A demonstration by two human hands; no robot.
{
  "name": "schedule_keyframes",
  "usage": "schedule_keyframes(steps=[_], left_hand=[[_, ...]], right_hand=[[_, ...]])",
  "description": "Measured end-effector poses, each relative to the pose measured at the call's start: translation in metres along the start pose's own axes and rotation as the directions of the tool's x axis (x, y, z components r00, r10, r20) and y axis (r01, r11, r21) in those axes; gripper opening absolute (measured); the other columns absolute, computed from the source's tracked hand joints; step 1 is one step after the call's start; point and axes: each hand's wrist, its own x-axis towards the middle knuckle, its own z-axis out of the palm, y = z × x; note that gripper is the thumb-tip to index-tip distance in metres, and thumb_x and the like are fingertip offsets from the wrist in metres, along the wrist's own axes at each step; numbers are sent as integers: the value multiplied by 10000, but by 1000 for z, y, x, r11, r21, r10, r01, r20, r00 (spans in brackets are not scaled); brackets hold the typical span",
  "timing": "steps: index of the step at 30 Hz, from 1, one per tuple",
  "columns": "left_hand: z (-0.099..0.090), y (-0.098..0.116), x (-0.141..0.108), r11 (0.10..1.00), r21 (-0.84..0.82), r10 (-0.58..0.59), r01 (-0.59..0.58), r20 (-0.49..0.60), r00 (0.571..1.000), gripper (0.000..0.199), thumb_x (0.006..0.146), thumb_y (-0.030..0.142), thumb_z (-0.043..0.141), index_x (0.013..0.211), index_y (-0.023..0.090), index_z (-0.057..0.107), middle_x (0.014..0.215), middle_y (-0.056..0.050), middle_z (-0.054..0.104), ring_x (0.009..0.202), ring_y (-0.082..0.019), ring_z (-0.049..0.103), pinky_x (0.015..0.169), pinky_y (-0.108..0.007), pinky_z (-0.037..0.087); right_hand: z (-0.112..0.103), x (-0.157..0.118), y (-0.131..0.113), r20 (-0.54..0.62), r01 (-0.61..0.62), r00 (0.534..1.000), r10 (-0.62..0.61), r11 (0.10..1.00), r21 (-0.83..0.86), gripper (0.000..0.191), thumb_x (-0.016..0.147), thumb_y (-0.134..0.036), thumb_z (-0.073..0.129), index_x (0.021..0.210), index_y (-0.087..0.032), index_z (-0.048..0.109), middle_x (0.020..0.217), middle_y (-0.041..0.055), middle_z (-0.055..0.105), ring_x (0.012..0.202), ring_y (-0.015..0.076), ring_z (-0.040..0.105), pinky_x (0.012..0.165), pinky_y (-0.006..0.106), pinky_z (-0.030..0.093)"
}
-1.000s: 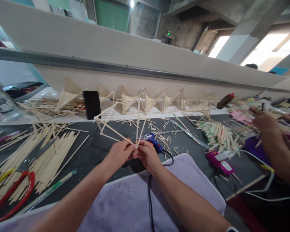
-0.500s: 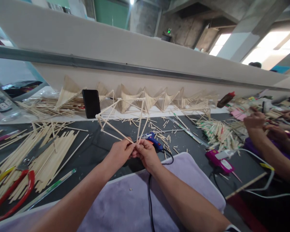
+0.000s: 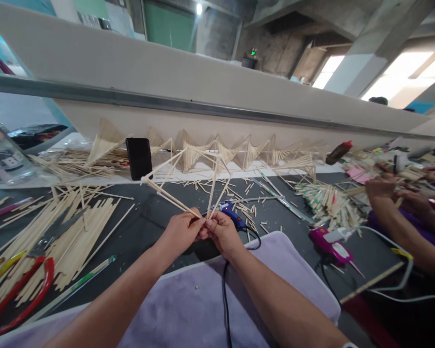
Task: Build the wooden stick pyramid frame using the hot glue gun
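Both my hands pinch the near corner of an open frame of thin wooden sticks (image 3: 174, 202), held above the table. My left hand (image 3: 184, 229) is closed on the sticks that run up to the left. Beside it, fingertips touching, my right hand (image 3: 221, 232) is closed where the right-hand sticks meet; the joint itself is hidden by the fingers. A blue glue gun (image 3: 232, 212) lies just beyond my right hand, its black cable (image 3: 226, 299) running down over a lilac cloth (image 3: 188, 309).
Loose sticks (image 3: 94, 241) and red-handled scissors (image 3: 45, 275) lie left. A black phone (image 3: 139, 158) stands behind, near twisted stick structures (image 3: 226, 152) along the wall. At right are a magenta power strip (image 3: 331, 246), stick bundles (image 3: 329, 205) and another person's hands (image 3: 382, 186).
The stick frame has tilted slightly, its far corners shifting a little in my hands. Both hands keep their pinch; the whole view has shifted slightly.
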Motion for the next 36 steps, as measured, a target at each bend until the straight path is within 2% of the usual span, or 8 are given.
schedule_keyframes(steps=[6,12,18,22,26,29,32,36], left_hand=[[-2,1,0,970,-231,-72,72,11,997,235,775,401,490,756,180,570,648,5,616,590,-151,632,545,-246,514],[0,6,-3,987,-152,-54,52,-9,999,242,769,395,487,703,175,563,603,1,609,548,-142,605,501,-225,493],[0,7,-3,995,-96,-43,41,-20,999,240,775,387,468,700,181,565,610,1,618,548,-141,605,498,-216,482],[2,4,-3,990,-130,-65,61,-23,998,248,775,406,476,756,181,580,625,-4,636,563,-150,624,507,-227,496],[3,5,-3,976,-201,-90,88,1,996,290,768,443,494,767,164,573,636,-29,651,538,-143,623,492,-226,496],[-1,8,-2,959,-235,-138,156,88,986,310,764,457,498,803,155,558,638,-42,657,507,-136,612,460,-220,488],[-10,9,-3,942,-216,-210,256,217,953,343,764,463,479,896,154,550,690,-63,667,492,-152,617,430,-233,481],[-29,12,-12,942,-23,-302,334,370,878,520,698,421,554,1156,179,504,671,-53,667,379,-163,580,363,-223,409]], right_hand=[[3,-1,-2,47,11,999,-12,1000,18,247,667,-252,733,823,-178,556,644,-27,645,514,90,609,527,203,520],[-2,1,-1,8,-12,1000,12,1000,-20,246,667,-296,732,783,-164,560,581,-19,633,479,99,596,498,205,509],[-3,2,0,21,-23,1000,23,1000,-10,233,679,-277,726,796,-162,559,584,-13,641,473,92,590,508,201,508],[-2,2,-2,25,-16,1000,16,1000,11,251,683,-261,723,865,-168,576,599,-13,645,477,92,592,504,199,508],[-3,2,-2,38,-33,999,33,999,0,214,688,-276,719,808,-156,588,576,-10,629,470,90,580,491,193,499],[-4,2,-2,50,-56,997,56,998,-1,227,690,-283,717,825,-152,591,585,-10,623,448,83,568,474,186,490],[-5,1,-2,71,-103,992,102,995,8,233,689,-281,714,834,-140,599,629,-4,625,442,70,562,464,172,491],[-5,1,-3,70,-178,982,177,984,4,217,699,-277,705,833,-138,604,649,-7,623,447,57,555,469,161,497]])
